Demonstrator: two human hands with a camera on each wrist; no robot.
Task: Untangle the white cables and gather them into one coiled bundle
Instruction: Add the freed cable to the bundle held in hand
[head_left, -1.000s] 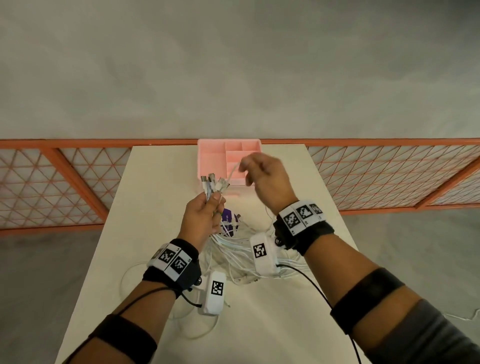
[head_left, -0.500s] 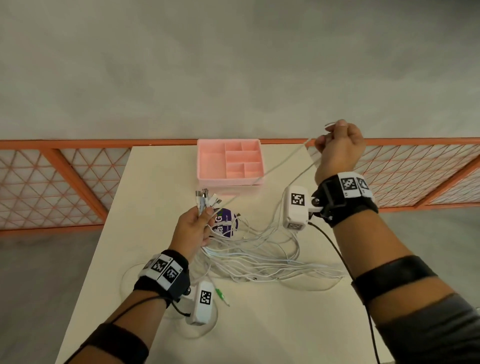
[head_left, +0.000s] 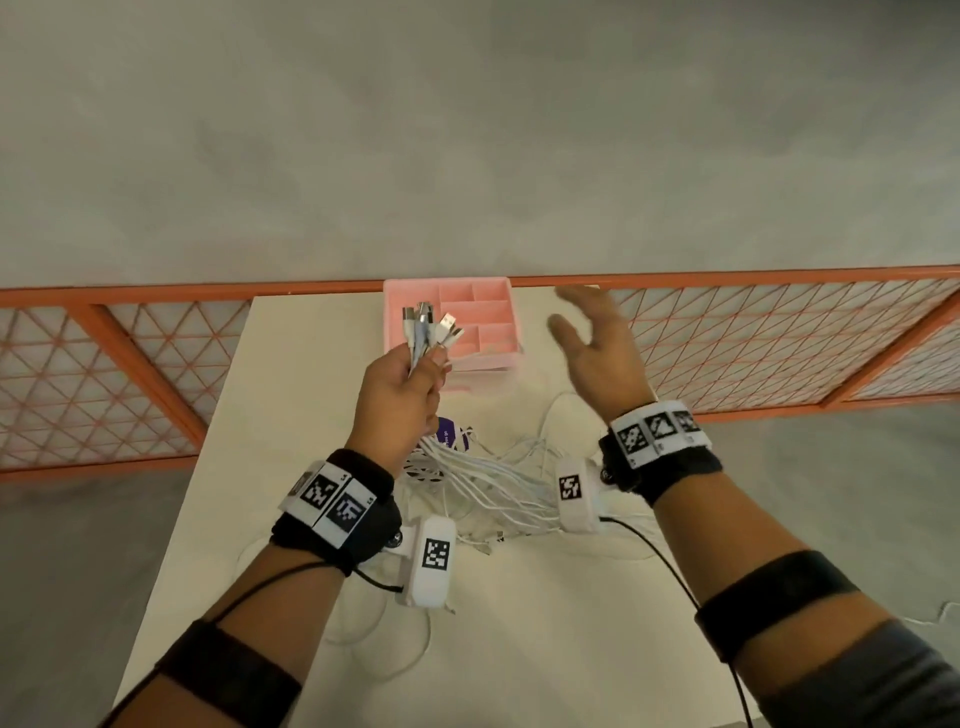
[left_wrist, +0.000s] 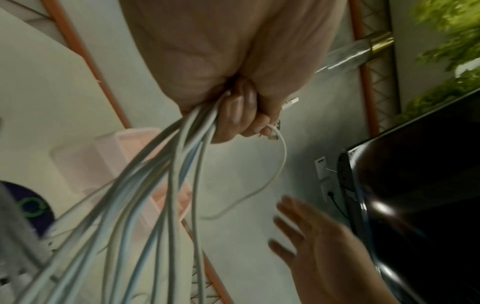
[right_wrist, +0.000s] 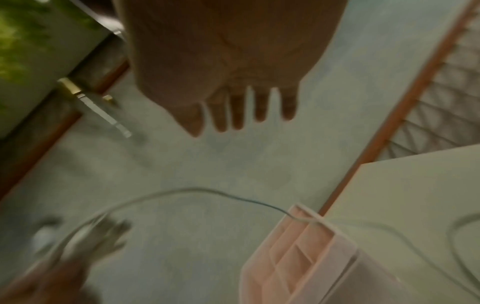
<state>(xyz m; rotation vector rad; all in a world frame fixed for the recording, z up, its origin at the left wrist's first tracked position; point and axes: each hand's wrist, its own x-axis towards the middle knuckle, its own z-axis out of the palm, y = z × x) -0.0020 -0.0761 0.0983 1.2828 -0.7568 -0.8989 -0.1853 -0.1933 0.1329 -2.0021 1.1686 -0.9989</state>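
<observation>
My left hand (head_left: 402, 387) grips a bunch of white cables (head_left: 485, 483) just below their plugs (head_left: 431, 325), which stick up in front of the pink tray. In the left wrist view the strands (left_wrist: 166, 185) hang down from my fist (left_wrist: 233, 115), and one thin cable (left_wrist: 275, 174) loops off to the right. The rest of the cables lie tangled on the table between my wrists. My right hand (head_left: 592, 338) hovers to the right of the tray with its fingers (right_wrist: 236, 111) straight and spread, holding nothing.
A pink compartment tray (head_left: 493, 312) stands at the table's (head_left: 291, 415) far edge, with a thin cable draped over its rim (right_wrist: 306, 218). A purple round object (head_left: 449, 431) lies under the cables. An orange lattice railing (head_left: 753, 343) runs behind the table.
My right hand let go of the cable it had pulled up and out to the right, and came back toward the tray with fingers spread. My left hand rose with the plugs.
</observation>
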